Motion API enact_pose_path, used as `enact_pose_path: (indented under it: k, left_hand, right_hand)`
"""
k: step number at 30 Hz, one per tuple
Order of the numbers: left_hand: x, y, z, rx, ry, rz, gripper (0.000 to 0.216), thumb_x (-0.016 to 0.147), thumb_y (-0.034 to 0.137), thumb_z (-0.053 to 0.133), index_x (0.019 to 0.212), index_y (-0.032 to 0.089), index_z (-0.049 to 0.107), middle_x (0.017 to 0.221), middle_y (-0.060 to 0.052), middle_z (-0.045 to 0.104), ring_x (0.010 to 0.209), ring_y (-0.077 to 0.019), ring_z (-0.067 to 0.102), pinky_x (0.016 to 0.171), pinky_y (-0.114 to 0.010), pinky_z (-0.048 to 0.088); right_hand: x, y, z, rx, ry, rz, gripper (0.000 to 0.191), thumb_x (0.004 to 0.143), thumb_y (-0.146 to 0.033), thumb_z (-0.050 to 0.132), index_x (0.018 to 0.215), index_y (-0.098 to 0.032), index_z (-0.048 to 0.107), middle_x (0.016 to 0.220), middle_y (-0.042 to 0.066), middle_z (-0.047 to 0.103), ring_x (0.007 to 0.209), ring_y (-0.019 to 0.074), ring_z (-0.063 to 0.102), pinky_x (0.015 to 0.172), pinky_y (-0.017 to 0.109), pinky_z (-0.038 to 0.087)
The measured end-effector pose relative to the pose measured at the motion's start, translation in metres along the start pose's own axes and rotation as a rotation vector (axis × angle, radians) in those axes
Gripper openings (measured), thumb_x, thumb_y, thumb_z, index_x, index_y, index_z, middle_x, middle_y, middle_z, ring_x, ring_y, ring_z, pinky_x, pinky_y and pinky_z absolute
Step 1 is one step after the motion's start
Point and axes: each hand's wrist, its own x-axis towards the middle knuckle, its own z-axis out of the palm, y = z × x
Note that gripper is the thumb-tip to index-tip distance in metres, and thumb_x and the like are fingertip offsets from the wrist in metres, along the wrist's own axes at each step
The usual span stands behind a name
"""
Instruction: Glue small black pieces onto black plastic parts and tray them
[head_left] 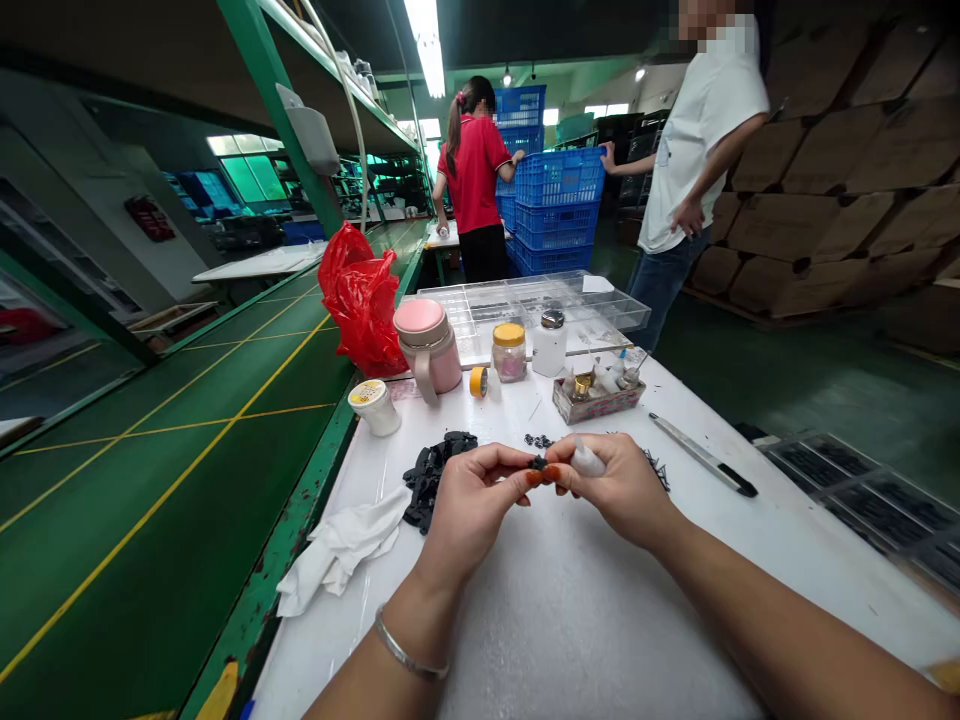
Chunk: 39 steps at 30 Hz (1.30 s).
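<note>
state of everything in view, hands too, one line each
left hand, pinching the small black part
right hand, pinching the same part, holding a white bottle
black pieces, heaped
pink mug, lid on
yellow-lidded jar, closed
white tub, lid on
white cloth, crumpled
red bag, bunched up
knife, lying flat, blade position unclear
ceiling light, lit

light: long white ceiling tube (425, 45) blown out; green-tinted glass window (250, 178) glowing behind | exposure: flat white tabletop (600, 640) bright, greyer nearest; stacked brown cardboard cartons (832, 225) dim | glare: clear plastic compartment tray (469, 303) reflective | distortion: wide-angle stretching toward edges | detail: small black part (538, 463) indistinct; background heads pixelated
</note>
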Motion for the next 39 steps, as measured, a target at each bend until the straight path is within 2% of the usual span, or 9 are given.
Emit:
enact_pose_path:
  k: [7, 9, 13, 15, 18, 20, 25, 32, 39]
  left_hand:
    - [0.004, 0.0, -0.007, 0.008, -0.07, -0.01, 0.017, 0.072, 0.023, 0.077, 0.083, 0.011, 0.074, 0.081, -0.008, 0.072, 0.069, -0.0139, 0.062, 0.064, -0.024, 0.051]
    - [0.007, 0.002, -0.015, 0.029, -0.015, 0.005, 0.019, 0.072, 0.025, 0.076, 0.085, 0.012, 0.074, 0.083, -0.007, 0.072, 0.072, -0.0144, 0.062, 0.065, -0.024, 0.051]
    - [0.016, 0.005, -0.037, 0.078, 0.217, 0.055, 0.024, 0.076, 0.034, 0.072, 0.088, 0.013, 0.071, 0.085, -0.006, 0.07, 0.075, -0.0147, 0.062, 0.059, -0.021, 0.049]
    - [0.02, 0.003, -0.048, 0.236, 0.289, 0.086, 0.027, 0.08, 0.038, 0.066, 0.089, 0.013, 0.07, 0.083, -0.006, 0.07, 0.072, -0.0149, 0.061, 0.056, -0.021, 0.047]
    - [0.022, -0.002, -0.056, 0.676, 0.325, 0.142, 0.024, 0.084, 0.034, 0.059, 0.088, 0.015, 0.072, 0.081, -0.005, 0.07, 0.072, -0.0161, 0.061, 0.06, -0.025, 0.047]
    - [0.022, -0.006, -0.058, 0.879, 0.315, 0.161, 0.016, 0.082, 0.027, 0.06, 0.083, 0.019, 0.074, 0.083, -0.003, 0.071, 0.077, -0.0177, 0.061, 0.068, -0.028, 0.046]
    - [0.022, -0.012, -0.051, 1.077, 0.26, 0.174, 0.014, 0.077, 0.017, 0.064, 0.075, 0.024, 0.076, 0.084, -0.003, 0.071, 0.086, -0.0228, 0.056, 0.075, -0.034, 0.041]
    - [0.025, -0.025, -0.015, 1.194, 0.086, 0.266, 0.018, 0.084, 0.019, 0.059, 0.088, 0.025, 0.075, 0.091, 0.0, 0.072, 0.09, -0.0217, 0.056, 0.078, -0.033, 0.042]
    - [0.055, -0.022, -0.002, 1.243, -0.015, 0.242, 0.023, 0.083, 0.014, 0.056, 0.094, 0.023, 0.074, 0.097, -0.002, 0.072, 0.089, -0.0193, 0.062, 0.079, -0.03, 0.045]
  right_hand:
    - [0.001, -0.002, -0.001, -0.045, 0.012, -0.003, 0.023, 0.084, -0.036, 0.066, 0.074, -0.016, 0.07, 0.062, 0.0, 0.059, 0.059, 0.0128, 0.051, 0.054, 0.025, 0.037]
    - [0.001, -0.002, -0.003, -0.019, 0.049, -0.009, 0.023, 0.083, -0.036, 0.067, 0.073, -0.016, 0.071, 0.062, 0.001, 0.061, 0.058, 0.013, 0.052, 0.054, 0.025, 0.038]
    - [0.003, 0.001, -0.01, 0.051, 0.151, 0.053, 0.024, 0.079, -0.038, 0.072, 0.07, -0.016, 0.07, 0.059, 0.002, 0.061, 0.054, 0.0131, 0.052, 0.05, 0.024, 0.04]
    - [0.004, 0.004, -0.013, 0.092, 0.164, 0.076, 0.026, 0.078, -0.04, 0.073, 0.069, -0.016, 0.068, 0.06, 0.003, 0.062, 0.054, 0.0131, 0.052, 0.049, 0.024, 0.041]
    - [0.005, 0.009, -0.014, 0.172, 0.153, 0.091, 0.027, 0.078, -0.04, 0.074, 0.068, -0.015, 0.067, 0.06, 0.003, 0.062, 0.053, 0.0124, 0.052, 0.048, 0.024, 0.041]
    - [0.004, 0.011, -0.013, 0.224, 0.146, 0.101, 0.027, 0.077, -0.04, 0.075, 0.069, -0.015, 0.068, 0.06, 0.003, 0.061, 0.053, 0.0121, 0.052, 0.048, 0.023, 0.04]
    - [0.005, 0.013, -0.011, 0.34, 0.167, 0.109, 0.025, 0.075, -0.037, 0.078, 0.07, -0.015, 0.068, 0.063, 0.003, 0.062, 0.054, 0.0114, 0.052, 0.048, 0.023, 0.04]
    - [0.011, 0.009, -0.023, 0.444, 0.318, 0.116, 0.023, 0.072, -0.034, 0.079, 0.069, -0.015, 0.067, 0.062, 0.003, 0.064, 0.052, 0.0104, 0.05, 0.048, 0.022, 0.039]
    - [0.014, 0.017, -0.023, 0.459, 0.308, 0.083, 0.021, 0.072, -0.032, 0.078, 0.067, -0.014, 0.067, 0.06, 0.003, 0.065, 0.05, 0.0104, 0.05, 0.046, 0.022, 0.038]
